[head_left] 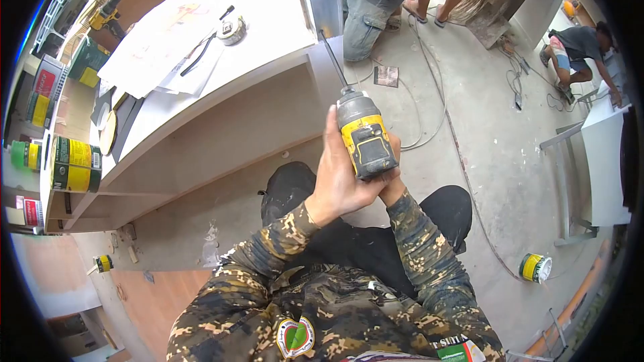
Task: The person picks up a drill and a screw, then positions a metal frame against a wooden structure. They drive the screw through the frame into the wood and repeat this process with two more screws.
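Note:
Both hands are around a yellow and black impact driver (pixel 367 144), raised in front of my knees and pointing away from me. My left hand (pixel 335 177) wraps its left side, fingers along the body. My right hand (pixel 392 173) is closed low on the right, mostly hidden behind the tool. A long thin driver bit (pixel 333 60) runs from the chuck to the lower part of an upright metal strip (pixel 323 0) at the white unit's edge. Whether a screw sits at the bit's tip is too small to tell.
On the white unit (pixel 268 53) lie papers (pixel 161 47), a tape measure (pixel 231 29) and a second drill (pixel 107 15). Paint cans (pixel 76 164) stand at left; another can (pixel 535 267) is on the floor. Cables (pixel 448 121) cross the floor. People (pixel 379 0) kneel and stand nearby.

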A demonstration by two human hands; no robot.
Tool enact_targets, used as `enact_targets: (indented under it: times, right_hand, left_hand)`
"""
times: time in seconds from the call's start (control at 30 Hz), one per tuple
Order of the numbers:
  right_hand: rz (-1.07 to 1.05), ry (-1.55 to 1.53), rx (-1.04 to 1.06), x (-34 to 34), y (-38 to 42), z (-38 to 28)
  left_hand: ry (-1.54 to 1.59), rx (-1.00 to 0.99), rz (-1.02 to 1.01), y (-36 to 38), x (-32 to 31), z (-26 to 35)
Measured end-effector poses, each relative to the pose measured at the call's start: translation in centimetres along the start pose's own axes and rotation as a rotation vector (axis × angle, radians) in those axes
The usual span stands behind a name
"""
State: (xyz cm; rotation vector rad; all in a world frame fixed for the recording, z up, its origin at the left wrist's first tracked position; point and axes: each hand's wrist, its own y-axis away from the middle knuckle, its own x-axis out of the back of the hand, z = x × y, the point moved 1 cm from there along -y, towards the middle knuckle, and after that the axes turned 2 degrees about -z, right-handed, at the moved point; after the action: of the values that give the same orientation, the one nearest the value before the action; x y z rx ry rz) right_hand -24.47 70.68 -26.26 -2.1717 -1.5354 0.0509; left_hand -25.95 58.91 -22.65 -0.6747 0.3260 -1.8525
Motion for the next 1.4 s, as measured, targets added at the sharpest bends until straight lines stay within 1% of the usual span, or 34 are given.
enact_targets:
  times: [0.03,0.07,0.1,0.17,0.2,0.27,0.37,0.4,0.43,0.47,0.5,0.53,0.57,0.6,0.63,0.7,0.77,0.83,0.87,0.9,0.93,0.97,1.0,1.03,1.1,1.13,1.2,1.23,1.3,1.33,1.37,1.4]
  right_hand:
    - [0.002,0.01,0.004,0.0,0.1,-0.2]
    - [0.03,-0.046,-0.008,0.1,0.3,-0.4]
    - [0.059,-0.103,-0.019,0.1,0.4,-0.5]
    - [0.042,-0.057,0.023,0.2,0.2,0.2]
    - [0.043,-0.097,-0.019,0.1,0.3,0.7]
    - [0.046,-0.184,-0.113,-0.1,0.4,1.1]
    - [0.078,-0.319,-0.252,-0.5,0.4,1.6]
    - [0.089,-0.363,-0.292,-0.6,0.4,1.7]
    - [0.098,-0.407,-0.331,-0.6,0.4,1.7]
    - [0.024,0.047,0.105,-0.2,-0.1,-0.3]
    - [0.037,0.049,0.105,-0.2,0.1,0.1]
    - [0.044,0.213,0.159,-0.3,0.1,1.1]
    - [0.054,0.376,0.212,-0.4,0.2,1.4]
    - [0.087,0.351,0.203,-0.4,0.0,0.3]
    - [0.115,0.35,0.203,-0.2,0.0,0.4]
    - [0.142,0.353,0.149,-0.1,0.4,0.9]
    - [0.165,0.388,0.171,-0.2,0.1,0.5]
    - [0.114,0.212,0.185,0.0,0.1,0.3]
    - [0.13,0.203,0.176,0.3,0.0,-0.1]
    - [0.138,0.035,0.114,0.4,-0.1,-0.6]
    - [0.15,-0.14,0.049,0.8,-0.2,-0.9]
    - [0.175,-0.172,0.024,1.4,-0.4,-1.0]
    - [0.161,-0.127,0.009,2.4,-0.7,-0.5]
    - [0.149,-0.08,0.002,2.7,-0.9,-0.7]
    - [0.163,-0.165,-0.006,2.8,-1.0,-0.6]
    - [0.181,-0.184,0.0,2.7,-1.0,-0.4]
    - [0.205,-0.253,-0.022,2.5,-0.9,-0.6]
    - [0.22,-0.276,-0.031,2.2,-0.9,-0.5]
    - [0.23,-0.275,-0.043,1.7,-0.8,-0.2]
    - [0.213,-0.28,-0.065,1.8,-0.8,-0.4]
    - [0.213,-0.292,-0.071,1.8,-0.7,-0.4]
    - [0.218,-0.286,-0.072,1.8,-0.7,-0.4]
  left_hand:
    - [0.013,0.073,-0.073,0.0,-0.4,-0.1]
    - [0.025,0.146,-0.149,0.1,-0.6,-0.1]
    - [0.034,0.14,-0.15,0.1,-0.7,-0.1]
    - [-0.119,0.129,-0.144,-0.6,-0.7,0.5]
    - [-0.116,0.127,-0.142,-0.8,-0.8,0.4]
    - [-0.076,0.201,-0.174,-0.8,-0.8,0.3]
    - [-0.064,0.224,-0.214,-1.0,0.2,1.3]
    - [-0.064,0.217,-0.221,-1.0,0.5,0.6]
    - [0.155,0.152,-0.163,-0.8,1.1,-0.8]
    - [0.374,0.086,-0.105,-0.9,2.2,-1.7]
    - [0.241,-0.055,-0.192,-2.8,4.9,-1.9]
    - [0.215,-0.134,-0.17,-4.8,6.6,-2.3]
    - [0.184,-0.133,-0.158,-7.1,9.2,-1.1]
    - [0.166,-0.087,-0.083,-9.0,11.3,-1.7]
    - [0.276,-0.073,0.058,-11.7,11.9,-1.7]
    - [0.154,-0.08,0.108,-16.1,12.6,-0.9]
    - [-0.434,-0.71,-0.089,-19.2,12.3,4.7]
    - [-0.894,-1.044,-0.467,-21.9,10.7,9.5]
    - [-0.988,-1.107,-0.566,-23.6,9.4,9.6]
    - [-1.163,-1.128,-0.632,-24.2,7.9,11.2]
    - [-1.304,-1.145,-0.719,-26.2,6.8,10.0]
    - [-1.446,-1.16,-0.811,-28.1,5.5,9.4]
    - [-1.59,-0.868,-0.993,-29.3,3.5,8.2]
    - [-1.686,-0.749,-1.104,-29.7,1.9,8.3]
    - [-1.692,-0.748,-1.236,-31.2,0.5,5.8]
    - [-1.708,-0.762,-1.256,-31.4,-0.2,5.2]
    - [-1.834,-0.698,-1.359,-31.0,-1.1,3.9]
    - [-1.845,-0.705,-1.386,-31.0,-1.1,3.1]
    - [-1.742,-0.96,-1.335,-30.6,-0.8,2.0]
    - [-1.737,-0.97,-1.285,-30.2,-0.9,2.3]
    - [-1.74,-0.966,-1.3,-30.1,-0.8,2.1]
    - [-1.718,-0.966,-1.255,-30.0,-0.6,1.9]
